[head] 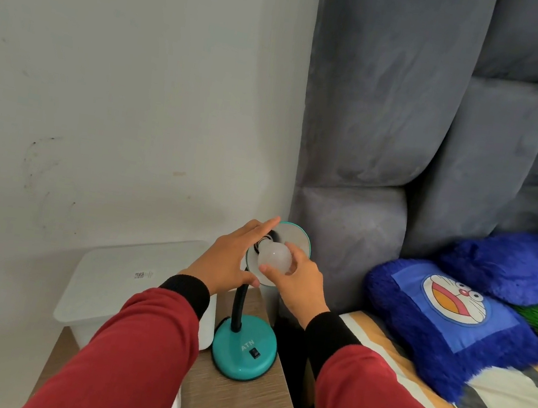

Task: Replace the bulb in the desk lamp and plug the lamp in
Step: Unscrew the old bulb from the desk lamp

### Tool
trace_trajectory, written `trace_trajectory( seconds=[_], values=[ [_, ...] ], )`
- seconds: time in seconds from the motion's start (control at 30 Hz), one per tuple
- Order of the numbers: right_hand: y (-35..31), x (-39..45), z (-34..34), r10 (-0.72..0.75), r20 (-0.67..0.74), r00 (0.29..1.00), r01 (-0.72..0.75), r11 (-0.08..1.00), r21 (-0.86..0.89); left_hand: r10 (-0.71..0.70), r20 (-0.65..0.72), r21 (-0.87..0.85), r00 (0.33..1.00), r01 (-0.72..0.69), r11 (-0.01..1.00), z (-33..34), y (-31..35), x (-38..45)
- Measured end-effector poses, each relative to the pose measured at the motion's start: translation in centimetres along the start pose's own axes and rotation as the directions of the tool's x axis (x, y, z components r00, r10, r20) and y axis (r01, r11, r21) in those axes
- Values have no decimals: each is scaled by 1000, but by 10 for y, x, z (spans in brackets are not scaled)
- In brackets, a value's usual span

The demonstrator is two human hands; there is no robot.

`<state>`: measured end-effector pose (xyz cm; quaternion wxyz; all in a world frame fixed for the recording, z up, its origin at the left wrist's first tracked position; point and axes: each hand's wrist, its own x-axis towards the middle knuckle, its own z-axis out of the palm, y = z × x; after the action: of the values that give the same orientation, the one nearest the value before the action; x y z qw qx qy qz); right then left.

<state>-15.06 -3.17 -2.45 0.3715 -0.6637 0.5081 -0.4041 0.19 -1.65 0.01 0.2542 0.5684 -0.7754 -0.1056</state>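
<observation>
Right hand (297,285) — I log it closed around the white bulb (274,256), thumb and fingertips on the globe. Left hand (230,260) — fingers spread and extended, resting against the rim of the lamp shade (297,239), steadying it without gripping anything.

Bulb: seated at the mouth of the shade, its neck toward the dark socket; whether it is threaded home or half-turned I cannot tell.

Desk lamp: teal base (243,350) with a black switch, black gooseneck (239,303), standing on the wooden bedside table (232,402) beside a white lidded box (132,281).

Surroundings: grey padded headboard (410,120), blue cartoon pillow (452,319) on the bed.

Progress, my estimate — bulb stage under way. No cord, plug or outlet visible, so plugging in appears to remain.
</observation>
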Motion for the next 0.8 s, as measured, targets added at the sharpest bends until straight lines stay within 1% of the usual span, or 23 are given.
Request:
trace_trajectory(
  seconds=[0.1, 0.17, 0.23, 0.33, 0.4, 0.47, 0.57, 0.67, 0.8],
  values=[
    [0, 3, 0, -24, 41, 999, 24, 1000, 9, 2, 1, -4, 1000, -2, 1000, 0, 0, 0],
    [-2, 2, 1, 7, 64, 998, -10, 999, 42, 5, -1, -1, 1000, -5, 1000, 1, 0, 0],
    [-1, 1, 3, 33, 54, 998, -35, 999, 40, 3, 2, 2, 1000, -3, 1000, 1, 0, 0],
    [-2, 3, 0, 16, 31, 999, -17, 1000, 23, -1, 4, 1, 1000, 1, 1000, 0, 1, -1],
    [-3, 4, 0, -8, 53, 999, 6, 999, 36, -9, 7, -8, 1000, 9, 1000, -1, 2, -1],
    [-4, 4, 1, 10, 64, 998, -14, 998, 63, -6, 5, -2, 1000, 6, 1000, 0, 1, 0],
    [-5, 3, -2, 64, 44, 997, -65, 997, 29, -4, 5, 17, 1000, 4, 1000, 1, 0, 0],
    [-5, 3, -5, 38, 10, 999, -38, 999, 0, -7, -5, 9, 1000, 7, 1000, 0, 1, -1],
    [-5, -2, 1, 8, -30, 1000, -7, 1000, 21, -12, -1, 7, 1000, 12, 1000, 0, 2, -1]
  ],
)
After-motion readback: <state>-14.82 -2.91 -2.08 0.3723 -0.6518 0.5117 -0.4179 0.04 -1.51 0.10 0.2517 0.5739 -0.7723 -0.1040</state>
